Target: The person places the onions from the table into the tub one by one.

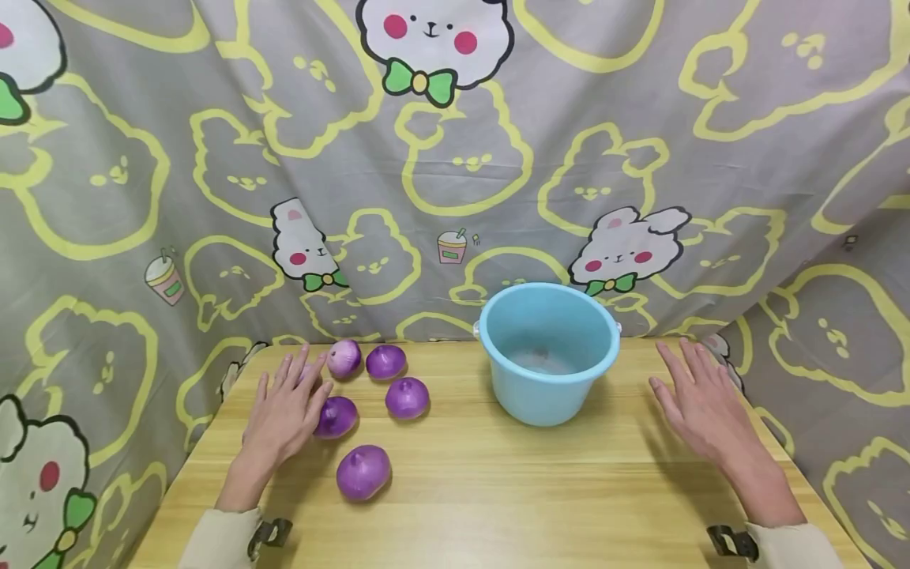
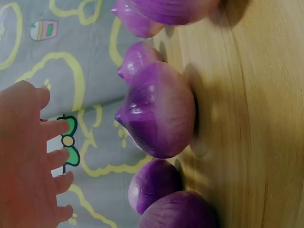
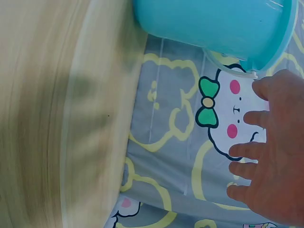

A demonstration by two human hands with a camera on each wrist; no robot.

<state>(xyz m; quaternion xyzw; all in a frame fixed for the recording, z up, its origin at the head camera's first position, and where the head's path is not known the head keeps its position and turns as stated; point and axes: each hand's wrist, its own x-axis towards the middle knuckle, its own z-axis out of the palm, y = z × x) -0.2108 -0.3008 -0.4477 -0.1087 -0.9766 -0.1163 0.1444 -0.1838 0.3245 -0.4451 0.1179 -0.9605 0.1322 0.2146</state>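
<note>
"Why were the onions point(image 1: 407, 398) on the table point(image 1: 498, 498) by the left hand point(image 1: 281, 412)?"
"Probably for easy reach; its fingers lay extended, empty. The right hand's point(image 1: 707, 407) did too, beside the bucket point(image 1: 543, 399)."

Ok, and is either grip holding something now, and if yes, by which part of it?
Nothing is held. The left grip is near the purple onions, the right grip beside the blue bucket, both with fingers extended.

Onions point(image 1: 363, 472) lie on the table point(image 1: 498, 498) at left — left hand point(image 1: 282, 411) above some; the bucket point(image 1: 540, 397) stands right of them, right hand point(image 1: 707, 403) farther right — curtain point(image 1: 469, 186) behind.
</note>
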